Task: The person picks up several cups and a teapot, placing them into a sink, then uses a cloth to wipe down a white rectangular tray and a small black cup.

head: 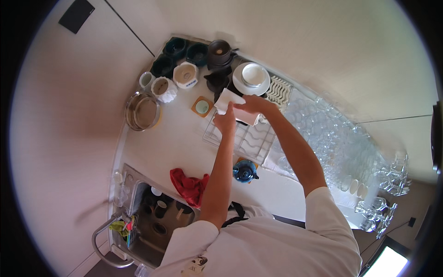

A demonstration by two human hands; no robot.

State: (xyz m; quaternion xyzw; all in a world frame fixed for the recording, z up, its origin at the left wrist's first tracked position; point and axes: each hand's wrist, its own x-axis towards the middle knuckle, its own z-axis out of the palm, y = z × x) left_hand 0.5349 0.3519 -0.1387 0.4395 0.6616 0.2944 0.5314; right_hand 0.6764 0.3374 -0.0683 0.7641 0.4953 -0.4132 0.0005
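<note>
My left hand grips the lower left side of a white, squarish, flat piece, perhaps a dish. My right hand holds its right side, with the thumbs close together. Beneath my hands, more pale flat pieces lie stacked over a wire rack. Just beyond them, a white bowl sits on white plates. Left of my hands, a small pale green cup rests on a wooden coaster. A blue teapot stands nearer my body.
Many clear glasses crowd the counter at right. Dark green bowls, a white planter-like cup and glass bowls stand at upper left. A red cloth lies by the metal sink, which holds dark items.
</note>
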